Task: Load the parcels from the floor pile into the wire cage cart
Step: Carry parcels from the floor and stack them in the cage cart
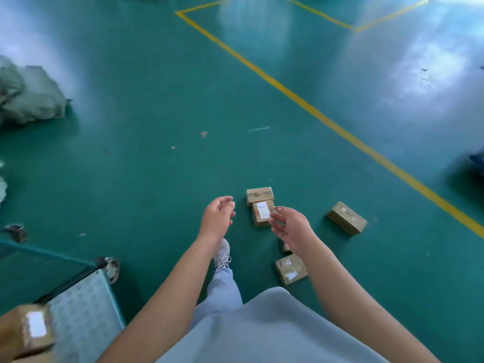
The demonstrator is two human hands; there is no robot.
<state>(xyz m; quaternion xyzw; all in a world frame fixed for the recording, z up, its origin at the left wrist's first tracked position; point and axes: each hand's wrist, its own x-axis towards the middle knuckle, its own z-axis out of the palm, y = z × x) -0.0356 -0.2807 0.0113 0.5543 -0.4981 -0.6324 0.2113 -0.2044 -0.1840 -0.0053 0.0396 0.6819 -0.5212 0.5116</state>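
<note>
- Parcels (262, 206) were seen scattered on the green floor (146, 158) ahead of both hands; one small box (285, 248) was mostly hidden behind the right wrist.
- A blurred parcel (32, 330) was cut off at the lower left, on the cart (86, 310), of which only a corner and wheel were shown.
- The left hand (218, 218) and right hand (290, 226) were held over the floor, fingers loosely spread, gripping nothing.
- A grey sack (31, 95) was lying far left, with a yellow line (327, 121) beyond.
</note>
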